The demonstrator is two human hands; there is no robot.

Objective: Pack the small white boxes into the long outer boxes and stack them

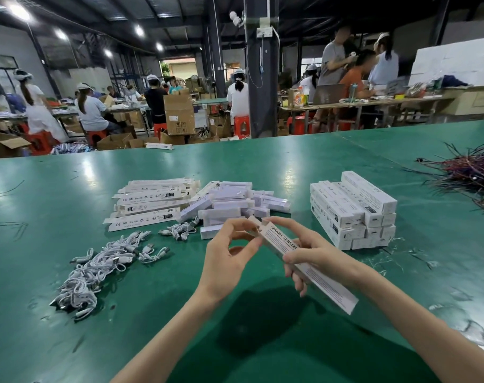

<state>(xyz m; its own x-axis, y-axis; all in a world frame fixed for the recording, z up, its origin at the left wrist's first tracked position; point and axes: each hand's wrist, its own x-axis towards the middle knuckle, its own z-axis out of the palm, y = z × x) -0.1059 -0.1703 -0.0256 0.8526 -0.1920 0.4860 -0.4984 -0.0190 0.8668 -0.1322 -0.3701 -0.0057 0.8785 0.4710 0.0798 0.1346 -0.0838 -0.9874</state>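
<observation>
The right hand (pixel 315 258) is clamped around the middle of a long outer box (pixel 329 281) printed "SMART SENSOR", and the left hand (pixel 227 255) pinches its far end. Beyond the grip lies a pile of small white boxes (pixel 229 203), with flat sleeves (pixel 149 200) marked "CE FC RoHS" to its left. A stack of packed boxes (pixel 351 211) stands right of the grip, and white cables (pixel 102 269) lie left of it on the green table (pixel 55 189).

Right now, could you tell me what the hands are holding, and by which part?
A long outer box: the right hand grips its middle, the left hand pinches its far end.
</observation>
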